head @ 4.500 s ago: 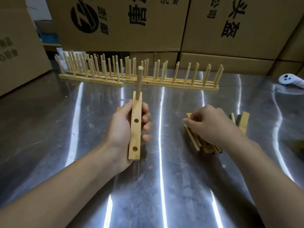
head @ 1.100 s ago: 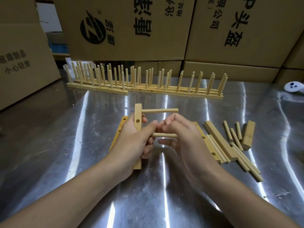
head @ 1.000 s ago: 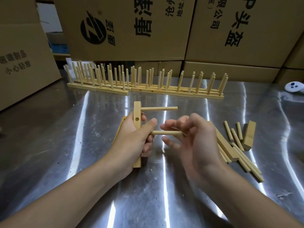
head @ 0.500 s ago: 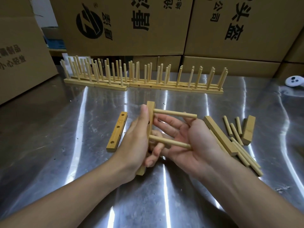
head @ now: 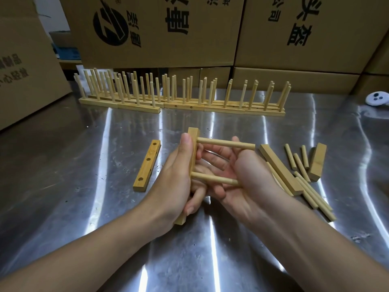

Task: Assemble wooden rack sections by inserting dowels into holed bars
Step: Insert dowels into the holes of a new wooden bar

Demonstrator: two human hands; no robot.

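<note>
Wood the colour of straw is all that the two hands deal with. The left hand (head: 176, 178) grips a bar (head: 193, 159) that stands nearly upright over the steel table (head: 210, 256) — the thumb lies along the near face and the fingers curl round the far side, closed firmly on the wood. Only the bar's top and bottom ends show past that hand; whether the bottom end touches the table cannot be told.

Two dowels jut sideways from the bar toward the right hand (head: 250, 180). The upper dowel (head: 226, 143) runs just above that hand's fingers, its outer end bare. The lower dowel (head: 212, 180) ends against the right palm. The right hand is spread, with the palm turned toward the bar and the fingers nearly straight, reaching behind the dowels toward the left hand. Its thumb lies under the lower dowel, though contact there is unclear.

Left of the left hand, near but apart, a spare bar (head: 147, 165) with three holes lies flat. Right of the right hand lies a loose heap — a long bar (head: 280, 169) just beside the palm's heel, a short bar (head: 317, 162) farther out, and loose dowels (head: 299, 163) between and below them. Beyond both hands, well apart, a row of rack sections (head: 181, 102) stands with its dowels upright before stacked cardboard boxes (head: 160, 28). A small white device (head: 376, 99) sits far off to the right.
</note>
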